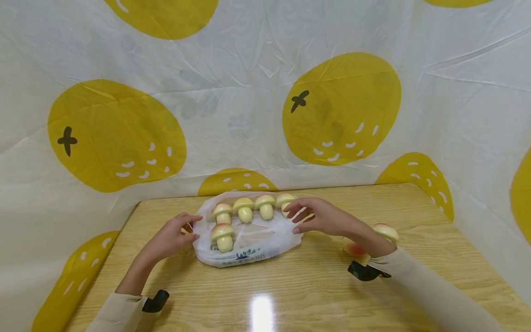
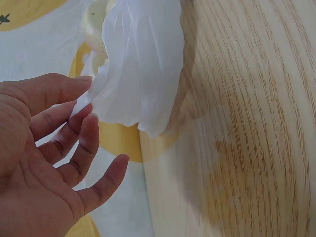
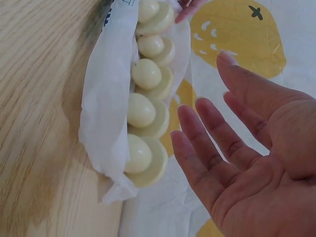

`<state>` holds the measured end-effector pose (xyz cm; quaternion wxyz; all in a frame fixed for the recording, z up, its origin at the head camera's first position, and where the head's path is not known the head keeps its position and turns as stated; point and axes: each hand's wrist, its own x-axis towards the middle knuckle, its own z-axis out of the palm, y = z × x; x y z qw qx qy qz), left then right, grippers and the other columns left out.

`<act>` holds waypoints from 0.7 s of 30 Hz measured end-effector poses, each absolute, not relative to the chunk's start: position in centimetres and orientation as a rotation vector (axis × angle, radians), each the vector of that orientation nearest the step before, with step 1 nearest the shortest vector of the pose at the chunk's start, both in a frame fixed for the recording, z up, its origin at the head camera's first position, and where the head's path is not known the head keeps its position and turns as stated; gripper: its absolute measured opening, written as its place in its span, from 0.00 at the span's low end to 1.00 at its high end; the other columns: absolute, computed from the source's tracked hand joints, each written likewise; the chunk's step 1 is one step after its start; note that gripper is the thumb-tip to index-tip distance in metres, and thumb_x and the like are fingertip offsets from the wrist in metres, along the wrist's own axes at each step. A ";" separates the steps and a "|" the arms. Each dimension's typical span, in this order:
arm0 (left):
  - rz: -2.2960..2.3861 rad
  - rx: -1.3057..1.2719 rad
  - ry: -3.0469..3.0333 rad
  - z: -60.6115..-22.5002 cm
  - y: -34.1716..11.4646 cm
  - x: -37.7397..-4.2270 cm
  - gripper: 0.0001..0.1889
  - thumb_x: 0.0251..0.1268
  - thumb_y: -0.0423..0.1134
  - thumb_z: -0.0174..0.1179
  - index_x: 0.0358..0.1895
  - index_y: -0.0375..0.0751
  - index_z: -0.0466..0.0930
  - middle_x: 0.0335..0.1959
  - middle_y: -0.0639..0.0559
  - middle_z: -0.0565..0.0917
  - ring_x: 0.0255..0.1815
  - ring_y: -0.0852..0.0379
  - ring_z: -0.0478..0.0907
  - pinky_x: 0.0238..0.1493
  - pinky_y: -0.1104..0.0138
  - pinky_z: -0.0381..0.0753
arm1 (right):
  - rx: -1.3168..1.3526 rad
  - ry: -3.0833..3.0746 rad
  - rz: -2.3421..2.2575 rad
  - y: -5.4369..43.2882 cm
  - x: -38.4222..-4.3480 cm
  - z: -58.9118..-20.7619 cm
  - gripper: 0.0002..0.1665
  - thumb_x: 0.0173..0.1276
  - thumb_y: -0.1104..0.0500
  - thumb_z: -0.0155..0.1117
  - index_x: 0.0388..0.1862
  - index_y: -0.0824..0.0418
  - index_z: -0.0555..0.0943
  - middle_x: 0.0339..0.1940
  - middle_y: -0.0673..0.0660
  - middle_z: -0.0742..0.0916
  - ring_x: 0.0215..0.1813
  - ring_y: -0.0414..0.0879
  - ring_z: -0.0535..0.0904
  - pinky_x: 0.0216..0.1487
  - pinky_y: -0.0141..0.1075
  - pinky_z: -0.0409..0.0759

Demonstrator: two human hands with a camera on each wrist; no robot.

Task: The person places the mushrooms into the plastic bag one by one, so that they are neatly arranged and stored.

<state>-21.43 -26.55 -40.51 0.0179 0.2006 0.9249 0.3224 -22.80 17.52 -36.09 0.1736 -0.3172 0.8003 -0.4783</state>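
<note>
A white plastic bag (image 1: 261, 256) with green print lies at the far middle of the table, its mouth spread wide. Several toy mushrooms (image 1: 245, 213) with yellow-green caps and pale stems sit in it, most in a row along the back. At the bag's left end is my left hand (image 1: 170, 237), thumb and fingertips apart; in the left wrist view the bag's edge (image 2: 98, 94) lies against the fingertips. My right hand (image 1: 317, 216) hovers at the right end, partly covering one mushroom. The right wrist view shows its fingers (image 3: 197, 133) loosely spread, holding nothing.
More mushrooms (image 1: 386, 231) lie on the wooden table (image 1: 265, 281) at the right, partly hidden by my right forearm. A white cloth (image 1: 240, 115) with yellow fruit shapes hangs behind and beside the table. Black wrist mounts (image 1: 156, 301) are on both sleeves.
</note>
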 end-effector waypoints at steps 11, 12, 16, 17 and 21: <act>1.006 0.625 2.867 -40.5 -26.6 -21.3 0.24 0.64 0.30 0.68 0.63 0.28 0.78 0.41 0.50 0.78 0.44 0.54 0.78 0.42 0.64 0.81 | -0.924 2.309 -1.289 20.4 -22.3 -36.6 0.29 0.66 0.63 0.73 0.64 0.64 0.77 0.56 0.69 0.82 0.59 0.68 0.80 0.57 0.48 0.82; 1.004 0.622 2.869 -40.5 -26.6 -21.3 0.24 0.64 0.30 0.67 0.63 0.28 0.78 0.41 0.50 0.78 0.44 0.54 0.78 0.43 0.64 0.81 | -0.929 2.309 -1.273 20.7 -22.3 -36.6 0.29 0.66 0.62 0.73 0.65 0.64 0.77 0.56 0.69 0.83 0.59 0.67 0.81 0.57 0.48 0.82; 1.007 0.616 2.868 -40.5 -26.7 -21.3 0.24 0.64 0.29 0.67 0.64 0.28 0.78 0.41 0.50 0.78 0.44 0.53 0.78 0.43 0.64 0.81 | -0.934 2.299 -1.204 21.9 -22.1 -36.4 0.29 0.67 0.59 0.73 0.66 0.62 0.77 0.57 0.62 0.83 0.61 0.62 0.81 0.59 0.50 0.81; 1.008 0.611 2.869 -40.5 -26.7 -21.3 0.24 0.64 0.29 0.67 0.64 0.28 0.78 0.41 0.50 0.78 0.44 0.53 0.78 0.43 0.64 0.81 | -0.940 2.299 -1.188 22.2 -22.1 -36.4 0.29 0.67 0.59 0.73 0.66 0.61 0.77 0.57 0.60 0.83 0.61 0.61 0.81 0.59 0.51 0.80; 1.007 0.607 2.868 -40.4 -26.8 -21.3 0.24 0.64 0.29 0.67 0.64 0.28 0.78 0.41 0.50 0.78 0.44 0.53 0.77 0.43 0.64 0.81 | -0.967 2.295 -1.128 23.4 -22.2 -36.2 0.27 0.68 0.57 0.72 0.65 0.58 0.78 0.59 0.58 0.83 0.62 0.58 0.81 0.60 0.52 0.80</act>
